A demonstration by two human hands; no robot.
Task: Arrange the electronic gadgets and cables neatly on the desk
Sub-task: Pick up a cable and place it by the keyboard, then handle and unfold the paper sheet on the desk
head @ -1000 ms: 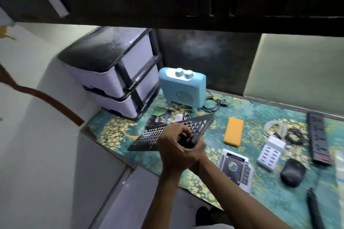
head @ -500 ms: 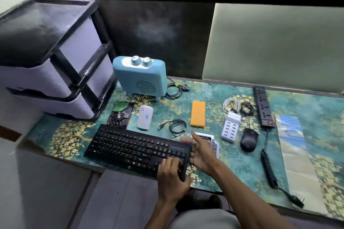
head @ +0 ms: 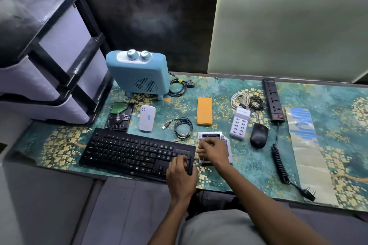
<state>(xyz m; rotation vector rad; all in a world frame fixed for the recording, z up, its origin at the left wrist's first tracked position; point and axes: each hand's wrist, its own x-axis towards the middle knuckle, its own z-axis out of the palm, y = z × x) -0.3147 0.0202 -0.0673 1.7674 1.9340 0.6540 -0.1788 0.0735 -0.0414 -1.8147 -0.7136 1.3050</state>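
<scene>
The keyboard (head: pixel 137 153) lies long-axis left to right on the surface (head: pixel 229 89); the left hand (head: pixel 182 177) grips its right end, the right hand (head: pixel 214 150) curls over the caddy (head: pixel 211 136) just beside.

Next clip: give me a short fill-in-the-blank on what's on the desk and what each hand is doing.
1. The left hand rests on the right end of the black ____.
2. The right hand is on the silver drive caddy, just ____ of the keyboard.
3. The power bank beside the coiled USB cable is ____ in colour.

Missing words: keyboard; right; orange
</scene>
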